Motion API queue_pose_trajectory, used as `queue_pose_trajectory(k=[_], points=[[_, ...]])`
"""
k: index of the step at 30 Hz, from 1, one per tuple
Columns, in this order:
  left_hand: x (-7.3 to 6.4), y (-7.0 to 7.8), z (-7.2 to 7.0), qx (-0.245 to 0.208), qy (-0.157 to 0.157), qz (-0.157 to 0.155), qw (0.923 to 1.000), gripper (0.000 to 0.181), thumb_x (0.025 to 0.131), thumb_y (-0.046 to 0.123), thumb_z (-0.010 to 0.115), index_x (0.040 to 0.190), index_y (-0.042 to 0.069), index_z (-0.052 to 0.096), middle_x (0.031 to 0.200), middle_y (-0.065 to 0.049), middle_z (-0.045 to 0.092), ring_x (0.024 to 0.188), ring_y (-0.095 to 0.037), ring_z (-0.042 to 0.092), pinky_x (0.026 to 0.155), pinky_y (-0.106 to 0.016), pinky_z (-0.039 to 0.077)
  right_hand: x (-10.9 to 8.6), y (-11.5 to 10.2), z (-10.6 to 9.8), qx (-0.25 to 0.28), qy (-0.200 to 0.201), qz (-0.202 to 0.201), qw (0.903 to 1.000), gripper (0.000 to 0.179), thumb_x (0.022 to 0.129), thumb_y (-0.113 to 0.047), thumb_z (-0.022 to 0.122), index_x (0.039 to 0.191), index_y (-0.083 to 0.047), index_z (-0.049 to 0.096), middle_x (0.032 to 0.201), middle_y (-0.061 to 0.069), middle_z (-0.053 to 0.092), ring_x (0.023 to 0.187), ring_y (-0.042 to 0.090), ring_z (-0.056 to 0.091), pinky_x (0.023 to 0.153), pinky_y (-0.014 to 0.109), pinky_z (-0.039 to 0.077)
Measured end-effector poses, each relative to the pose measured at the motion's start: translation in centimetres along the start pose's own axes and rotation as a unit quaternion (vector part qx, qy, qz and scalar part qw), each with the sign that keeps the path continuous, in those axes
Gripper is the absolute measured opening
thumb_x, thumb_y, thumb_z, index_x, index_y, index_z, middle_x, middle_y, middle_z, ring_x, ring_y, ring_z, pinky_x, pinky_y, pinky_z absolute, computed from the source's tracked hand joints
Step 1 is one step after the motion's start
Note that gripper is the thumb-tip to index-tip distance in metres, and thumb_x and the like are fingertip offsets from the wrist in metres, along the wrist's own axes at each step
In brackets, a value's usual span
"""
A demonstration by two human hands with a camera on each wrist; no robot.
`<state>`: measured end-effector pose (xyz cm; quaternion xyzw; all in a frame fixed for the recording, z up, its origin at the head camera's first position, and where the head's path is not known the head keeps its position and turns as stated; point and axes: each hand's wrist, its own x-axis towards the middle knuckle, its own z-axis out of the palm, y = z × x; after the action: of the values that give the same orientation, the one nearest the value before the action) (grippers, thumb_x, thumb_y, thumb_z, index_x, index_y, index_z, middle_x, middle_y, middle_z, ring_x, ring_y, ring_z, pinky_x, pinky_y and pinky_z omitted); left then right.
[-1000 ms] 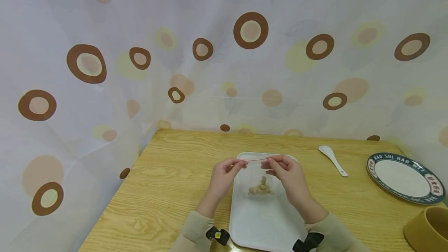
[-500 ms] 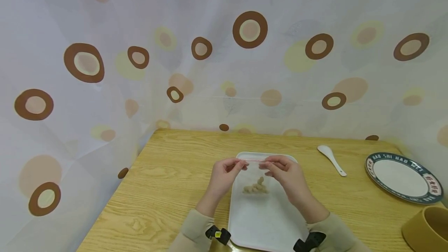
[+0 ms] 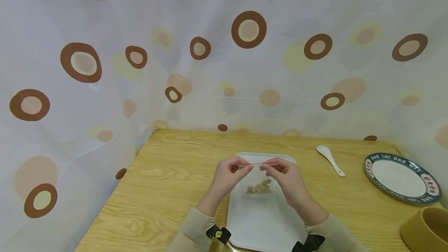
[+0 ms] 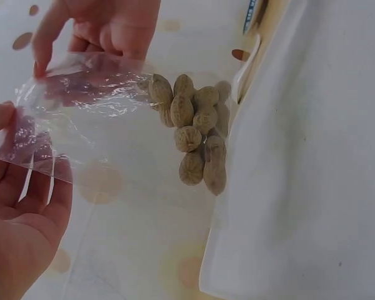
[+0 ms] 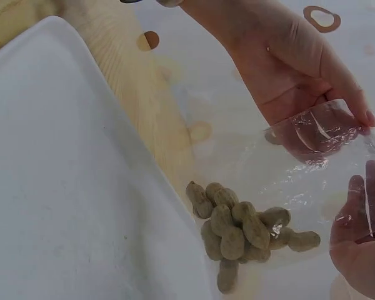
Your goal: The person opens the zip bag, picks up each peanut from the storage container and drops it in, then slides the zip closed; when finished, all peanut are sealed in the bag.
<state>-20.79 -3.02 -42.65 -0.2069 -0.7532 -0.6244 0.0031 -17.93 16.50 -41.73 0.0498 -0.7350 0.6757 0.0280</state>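
Observation:
A clear plastic zip bag (image 4: 112, 137) with a thin red strip along its top hangs between both hands over a white tray. Several unshelled peanuts (image 5: 234, 228) lie bunched at its bottom. My left hand (image 3: 225, 176) pinches the left end of the bag's top between thumb and fingers. On the other end, my right hand (image 3: 285, 176) does the same. In the left wrist view the left hand (image 4: 22, 231) is at lower left, its fingers seen behind the film. The right wrist view has the right hand (image 5: 362, 250) at its right edge.
The white tray (image 3: 262, 221) stands on the wooden table (image 3: 157, 197) under the hands. To the right are a white spoon (image 3: 330, 160), a plate with a green lettered rim (image 3: 371, 166) and a mustard-yellow cup (image 3: 413, 230). Spotted cloth (image 3: 210, 7) hangs behind.
The hands have come closer together along the bag's top edge, the left moving slightly right. The peanuts have swayed a little, and the red strip shows between the fingers of both hands.

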Motion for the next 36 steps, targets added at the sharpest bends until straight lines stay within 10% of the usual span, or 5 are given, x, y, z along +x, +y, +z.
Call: queue_pose_trajectory(k=[13, 24, 36], points=[[0.3, 0.5, 0.6, -0.023, -0.035, 0.054, 0.9977, 0.013, 0.092, 0.012, 0.070, 0.095, 0.000, 0.074, 0.095, -0.019, 0.071, 0.082, -0.003, 0.058, 0.074, -0.021, 0.049, -0.3, -0.7, 0.2, 0.004, -0.009, 0.039, 0.9992, 0.011, 0.092, -0.012, 0.070, 0.096, -0.002, 0.071, 0.082, -0.013, 0.069, 0.082, 0.007, 0.066, 0.081, 0.026, 0.052], [0.5, 0.9, 0.6, 0.005, -0.033, -0.001, 0.9994, 0.016, 0.091, 0.020, 0.072, 0.092, 0.005, 0.077, 0.092, -0.013, 0.073, 0.069, -0.007, 0.055, 0.062, -0.019, 0.043, -0.2, -0.8, -0.2, -0.008, -0.027, 0.057, 0.9980, 0.019, 0.093, -0.017, 0.070, 0.099, 0.000, 0.073, 0.085, -0.011, 0.073, 0.083, 0.008, 0.066, 0.084, 0.029, 0.050], [0.6, 0.4, -1.1, 0.039, -0.059, -0.024, 0.9972, 0.018, 0.095, 0.023, 0.066, 0.099, 0.009, 0.078, 0.096, -0.008, 0.076, 0.088, -0.015, 0.071, 0.082, -0.025, 0.054, -0.3, 0.1, -1.6, -0.001, -0.062, 0.026, 0.9977, 0.021, 0.097, -0.019, 0.064, 0.102, 0.000, 0.071, 0.088, -0.012, 0.074, 0.087, 0.007, 0.068, 0.083, 0.024, 0.053]])
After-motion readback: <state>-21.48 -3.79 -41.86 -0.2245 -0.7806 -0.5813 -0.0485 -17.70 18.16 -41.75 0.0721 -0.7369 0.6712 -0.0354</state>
